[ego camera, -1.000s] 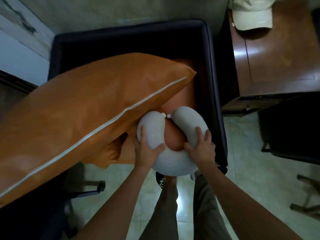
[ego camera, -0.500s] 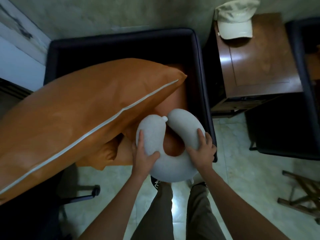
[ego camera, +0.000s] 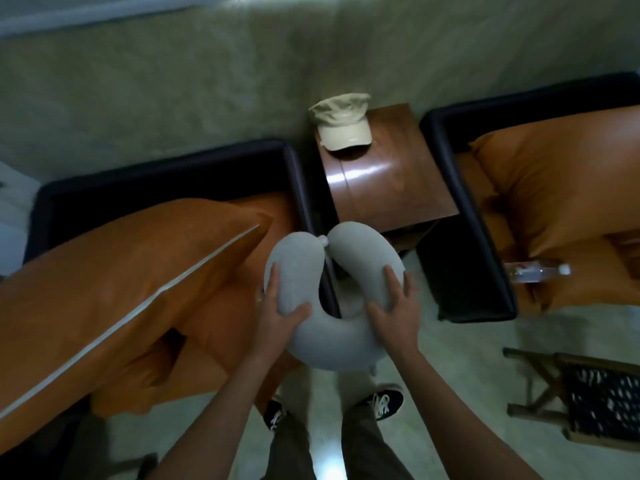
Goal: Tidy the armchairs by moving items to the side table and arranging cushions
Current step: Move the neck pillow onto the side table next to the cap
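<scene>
We grip the grey neck pillow with both arms stretched forward, left hand and right hand each clasping one limb. It hangs above the armchair's arm, near the tabletop.

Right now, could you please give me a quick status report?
Left hand and right hand grip neck pillow, held off the chair. Side table ahead; cap on its far end.

Both forearms are bare, no sleeves showing, and the left hand and right hand are bare too. Legs are in drab olive-grey trousers. 2 black sneakers with white laces and white markings.
</scene>
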Motion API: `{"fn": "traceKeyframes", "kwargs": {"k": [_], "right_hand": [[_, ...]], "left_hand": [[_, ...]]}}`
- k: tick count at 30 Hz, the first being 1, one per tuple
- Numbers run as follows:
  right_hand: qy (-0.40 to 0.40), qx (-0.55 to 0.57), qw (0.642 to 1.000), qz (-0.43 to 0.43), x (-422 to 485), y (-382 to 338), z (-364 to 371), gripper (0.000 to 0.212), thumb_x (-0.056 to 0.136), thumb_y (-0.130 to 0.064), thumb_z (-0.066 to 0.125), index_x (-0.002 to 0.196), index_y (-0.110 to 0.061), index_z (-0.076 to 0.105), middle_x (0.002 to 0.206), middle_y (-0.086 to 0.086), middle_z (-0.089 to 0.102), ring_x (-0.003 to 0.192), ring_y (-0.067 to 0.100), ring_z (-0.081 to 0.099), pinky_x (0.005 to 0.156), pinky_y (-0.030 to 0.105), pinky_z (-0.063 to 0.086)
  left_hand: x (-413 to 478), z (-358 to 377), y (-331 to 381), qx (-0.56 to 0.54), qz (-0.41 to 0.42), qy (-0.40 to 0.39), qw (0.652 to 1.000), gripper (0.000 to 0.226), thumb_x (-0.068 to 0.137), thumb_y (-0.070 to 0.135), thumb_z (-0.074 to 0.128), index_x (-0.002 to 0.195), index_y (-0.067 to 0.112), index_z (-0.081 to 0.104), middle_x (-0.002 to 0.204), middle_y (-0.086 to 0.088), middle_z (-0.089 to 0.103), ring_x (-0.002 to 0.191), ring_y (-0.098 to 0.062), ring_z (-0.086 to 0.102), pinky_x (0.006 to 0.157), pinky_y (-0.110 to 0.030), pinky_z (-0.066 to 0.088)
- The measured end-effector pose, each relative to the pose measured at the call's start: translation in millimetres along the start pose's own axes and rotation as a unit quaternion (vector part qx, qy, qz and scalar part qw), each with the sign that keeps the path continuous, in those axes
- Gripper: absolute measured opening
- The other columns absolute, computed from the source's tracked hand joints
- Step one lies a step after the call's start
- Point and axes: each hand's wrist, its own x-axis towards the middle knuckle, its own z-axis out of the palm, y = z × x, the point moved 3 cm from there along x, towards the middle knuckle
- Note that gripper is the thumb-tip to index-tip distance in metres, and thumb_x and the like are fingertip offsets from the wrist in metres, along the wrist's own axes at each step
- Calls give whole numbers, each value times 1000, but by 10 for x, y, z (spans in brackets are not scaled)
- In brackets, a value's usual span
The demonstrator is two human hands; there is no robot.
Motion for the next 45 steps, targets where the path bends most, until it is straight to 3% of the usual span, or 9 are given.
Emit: {"fn": "traceKeyframes", "kwargs": {"k": [6,11,18,23,29,32,34,37,45], "right_hand": [[39,-2,999,0,546,324,-859,81,79,-34,71,151,-41,37,164,7,23,141,38,32,105,51,40],[50,-7,999,13,968,557,-1275,83,82,-33,72,151,-49,30,165,-3,15,144,32,22,108,59,36],[49,-3,999,25,1698,579,-1508,82,82,-33,73,150,-52,30,165,-5,14,146,34,19,107,62,32],[37,-10,999,22,2489,374,-1531,83,83,-34,72,150,-53,27,165,-5,12,147,33,16,109,65,32],[41,-38,998,3,3664,71,-1466,87,82,-32,73,151,-51,23,164,-2,12,144,37,20,107,65,33],[48,-45,998,3,4162,-30,-1402,85,85,-33,71,152,-47,22,164,1,12,145,38,19,108,63,34],[52,-54,997,10,4427,-117,-1335,83,86,-34,69,153,-45,22,165,2,11,146,37,17,110,62,32],[52,-73,996,5,4777,-241,-1177,82,85,-37,68,153,-44,22,165,1,10,146,36,17,110,61,33],[11,-59,998,16,5234,-74,-756,81,87,-39,65,153,-50,19,166,-6,6,148,31,13,113,61,30]], "left_hand": [[263,745,748,26,42,-16,999,106,81,38,81,157,48,7,165,-2,14,147,-27,24,115,-45,32],[462,1234,1156,12,51,-38,998,105,85,36,78,155,51,2,162,-2,13,144,-26,26,102,-34,33],[1069,1575,1520,-9,48,-54,997,104,84,37,78,150,60,2,159,2,14,141,-26,29,107,-47,41],[1775,1683,1780,-34,57,-32,997,104,65,63,72,144,70,6,161,5,15,145,-23,27,114,-52,37],[2854,1791,2151,3,68,-8,998,106,71,56,74,153,57,5,162,4,14,143,-16,23,110,-35,28],[3385,1802,2305,77,87,17,993,105,81,46,78,157,45,6,153,17,1,130,3,12,107,-26,24],[3713,1771,2340,120,77,53,988,107,74,63,73,154,55,3,160,5,-8,142,-11,11,116,-34,28],[4154,1787,2198,126,28,51,990,107,62,78,65,146,69,-2,165,-6,13,149,-33,15,118,-55,28],[4499,1930,2127,47,22,11,999,96,75,56,70,142,72,3,161,6,17,139,-24,35,109,-45,40]]}}
